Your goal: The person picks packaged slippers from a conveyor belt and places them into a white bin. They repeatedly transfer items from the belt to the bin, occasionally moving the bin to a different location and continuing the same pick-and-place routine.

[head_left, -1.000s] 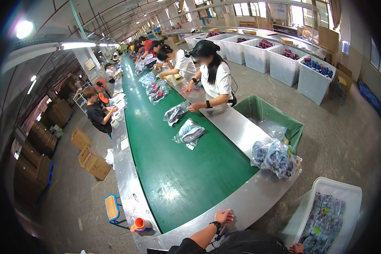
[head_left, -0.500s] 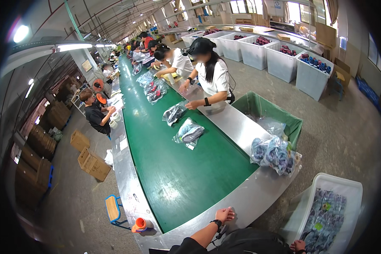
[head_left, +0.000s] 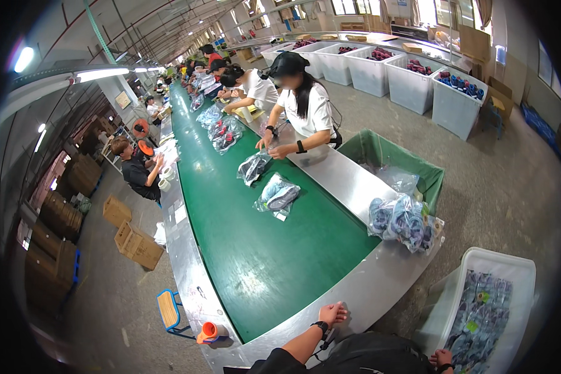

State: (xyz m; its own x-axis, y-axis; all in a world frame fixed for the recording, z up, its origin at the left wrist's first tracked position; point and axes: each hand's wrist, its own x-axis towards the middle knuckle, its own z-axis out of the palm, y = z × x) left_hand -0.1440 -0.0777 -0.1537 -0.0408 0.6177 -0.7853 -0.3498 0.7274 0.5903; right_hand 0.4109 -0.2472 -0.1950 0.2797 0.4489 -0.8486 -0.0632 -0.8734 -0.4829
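My left hand [head_left: 333,313], with a dark watch on the wrist, rests on the metal edge at the belt's near end. Its fingers are loosely bent and apart, holding nothing. Low at the right, my right hand [head_left: 441,358] hangs beside a white plastic bin [head_left: 498,254] full of bagged shoes [head_left: 474,318]; its fingers look loosely apart, with nothing visible in them. On the green conveyor belt [head_left: 262,262] lie a bagged grey shoe pair [head_left: 280,194] and a darker bagged pair [head_left: 253,168]. Bagged blue shoes [head_left: 400,221] are piled on the metal ledge at the right.
Across the belt a co-worker in white [head_left: 305,109] stands by the metal ledge. A green-lined bin [head_left: 411,156] is next to that ledge. Near the left corner are an orange tape roll [head_left: 209,330] and a stool [head_left: 168,308]. Cartons [head_left: 137,243] stand on the left floor.
The co-worker across the belt has brought both hands together above the darker bagged pair, which sits slightly further left in view. My own hands have barely moved.
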